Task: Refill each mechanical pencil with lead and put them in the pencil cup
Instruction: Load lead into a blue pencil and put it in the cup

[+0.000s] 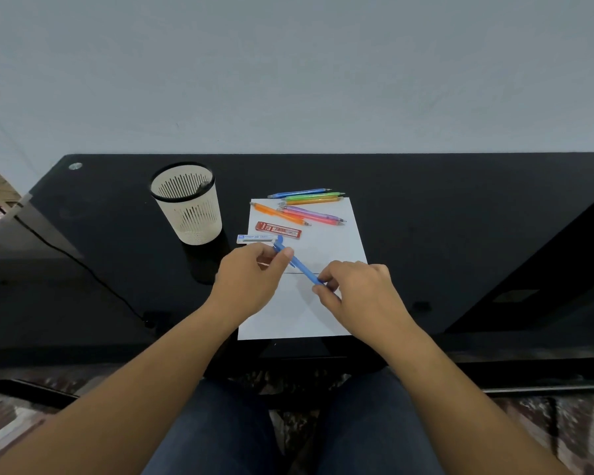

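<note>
Both hands [254, 272] [357, 286] pinch one slim blue pencil [299, 266], slanted.

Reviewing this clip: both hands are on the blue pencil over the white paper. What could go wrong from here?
1. The blue mechanical pencil is held only at its two ends by the left hand and the right hand; a thin lead could snap or drop unnoticed.
2. The slotted cream pencil cup stands close to the left forearm, so a sweep might tip it.
3. The loose coloured pencils could roll off the white paper sheet.
</note>
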Action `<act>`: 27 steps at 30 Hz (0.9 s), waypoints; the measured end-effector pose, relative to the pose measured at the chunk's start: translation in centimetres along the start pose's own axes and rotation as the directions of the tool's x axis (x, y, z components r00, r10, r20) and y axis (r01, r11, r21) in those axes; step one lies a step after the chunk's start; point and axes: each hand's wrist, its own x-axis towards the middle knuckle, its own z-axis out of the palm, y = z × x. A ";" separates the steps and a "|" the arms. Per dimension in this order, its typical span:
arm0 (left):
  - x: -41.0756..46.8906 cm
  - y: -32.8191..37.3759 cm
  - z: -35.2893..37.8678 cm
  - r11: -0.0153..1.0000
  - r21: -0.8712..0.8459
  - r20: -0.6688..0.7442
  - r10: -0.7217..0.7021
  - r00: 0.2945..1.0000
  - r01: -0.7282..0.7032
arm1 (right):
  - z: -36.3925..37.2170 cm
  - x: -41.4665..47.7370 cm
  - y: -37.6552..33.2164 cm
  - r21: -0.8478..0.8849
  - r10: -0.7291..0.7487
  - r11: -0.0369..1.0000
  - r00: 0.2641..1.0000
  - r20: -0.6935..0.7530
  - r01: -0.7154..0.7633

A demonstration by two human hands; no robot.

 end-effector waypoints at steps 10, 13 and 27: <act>0.4 0.5 0.3 0.998 -0.022 0.116 -0.056 0.992 0.059 | -0.3 -0.2 0.9 0.052 -0.029 0.998 1.000 0.007 0.029; 0.4 0.4 -0.3 1.000 0.021 0.142 0.015 0.990 -0.018 | -0.6 0.2 1.4 0.034 -0.010 0.999 1.000 -0.025 0.011; 0.0 -0.7 -0.4 0.856 0.318 0.272 0.330 0.904 -0.408 | 0.3 1.5 0.6 0.012 -0.082 0.997 0.996 0.032 0.081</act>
